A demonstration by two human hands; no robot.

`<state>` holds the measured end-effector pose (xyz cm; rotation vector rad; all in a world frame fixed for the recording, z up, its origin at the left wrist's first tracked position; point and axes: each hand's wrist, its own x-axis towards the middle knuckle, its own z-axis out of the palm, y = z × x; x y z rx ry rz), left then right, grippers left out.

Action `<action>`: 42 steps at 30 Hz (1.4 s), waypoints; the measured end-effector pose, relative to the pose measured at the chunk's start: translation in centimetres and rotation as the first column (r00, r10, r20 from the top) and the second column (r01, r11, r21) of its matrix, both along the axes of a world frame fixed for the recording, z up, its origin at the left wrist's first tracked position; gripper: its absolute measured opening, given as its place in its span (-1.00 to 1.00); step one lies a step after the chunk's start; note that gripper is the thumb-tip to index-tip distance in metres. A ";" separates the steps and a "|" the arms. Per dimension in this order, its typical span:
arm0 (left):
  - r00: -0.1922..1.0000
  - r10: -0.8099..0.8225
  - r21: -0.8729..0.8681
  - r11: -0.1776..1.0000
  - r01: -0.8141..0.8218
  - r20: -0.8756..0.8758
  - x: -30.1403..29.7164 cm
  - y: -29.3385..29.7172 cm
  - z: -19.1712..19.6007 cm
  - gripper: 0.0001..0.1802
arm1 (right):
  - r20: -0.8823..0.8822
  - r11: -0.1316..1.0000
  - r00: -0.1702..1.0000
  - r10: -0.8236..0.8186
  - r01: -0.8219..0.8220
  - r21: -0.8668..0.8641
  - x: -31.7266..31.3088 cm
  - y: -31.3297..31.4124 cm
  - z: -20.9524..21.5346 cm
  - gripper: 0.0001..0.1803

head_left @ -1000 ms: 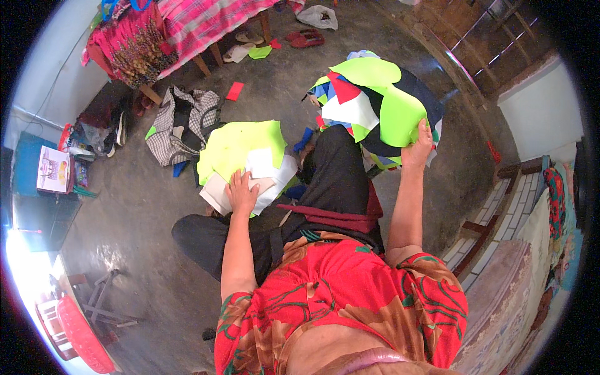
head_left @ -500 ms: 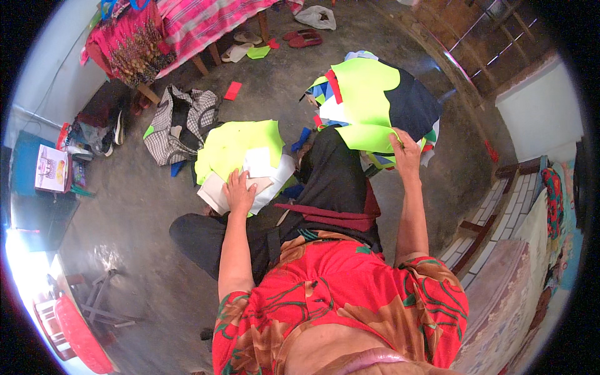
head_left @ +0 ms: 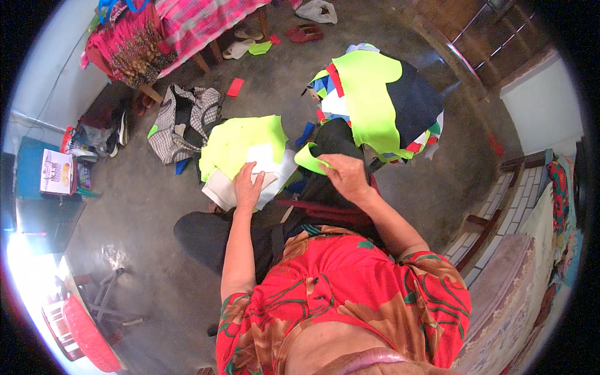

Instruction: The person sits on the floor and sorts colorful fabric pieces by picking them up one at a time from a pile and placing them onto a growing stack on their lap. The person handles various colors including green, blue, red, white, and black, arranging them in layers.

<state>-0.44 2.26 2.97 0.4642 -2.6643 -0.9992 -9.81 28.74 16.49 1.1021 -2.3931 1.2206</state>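
My right hand [head_left: 348,176] pinches a small neon-yellow fabric piece [head_left: 307,160], holding it up over my lap. Spread across the near pile on the left, my left hand [head_left: 249,185] rests flat with its fingers apart on white fabric pieces [head_left: 269,167]. Beside those whites lies a larger neon-yellow fabric piece [head_left: 240,142]. Farther off to the right sits a bigger heap, topped by a long neon-yellow cloth [head_left: 369,94] and a dark navy cloth [head_left: 412,106]. Red, white and blue scraps show at that heap's edges.
A checked bag [head_left: 175,128] lies left of the near pile. Small red scraps [head_left: 235,87] are on the concrete floor [head_left: 150,237]. Red shoes [head_left: 304,33] and a white plastic bag [head_left: 317,11] lie at the back. A red chair [head_left: 87,334] stands at lower left.
My right hand has moved left from the far heap to above my lap, bringing a neon-yellow piece with it. My left hand stays on the near pile, shifted slightly right.
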 end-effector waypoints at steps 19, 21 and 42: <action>0.977 -0.210 1.000 -0.006 -0.028 0.026 1.8 7.1 4.0 -0.50 | 0.210 0.908 0.918 0.336 -0.375 0.185 3.2 -4.2 -4.6 -0.78; 0.985 -0.168 0.998 -0.045 -0.039 0.031 1.7 6.9 3.5 -0.60 | 0.217 0.881 0.898 0.384 -0.426 0.204 3.3 -4.3 -4.7 -0.70; 0.887 0.444 0.969 -0.137 0.207 -0.127 0.4 -1.3 2.8 -0.53 | 0.694 0.904 0.594 0.406 -0.147 -0.402 -2.9 -2.5 -4.4 -0.58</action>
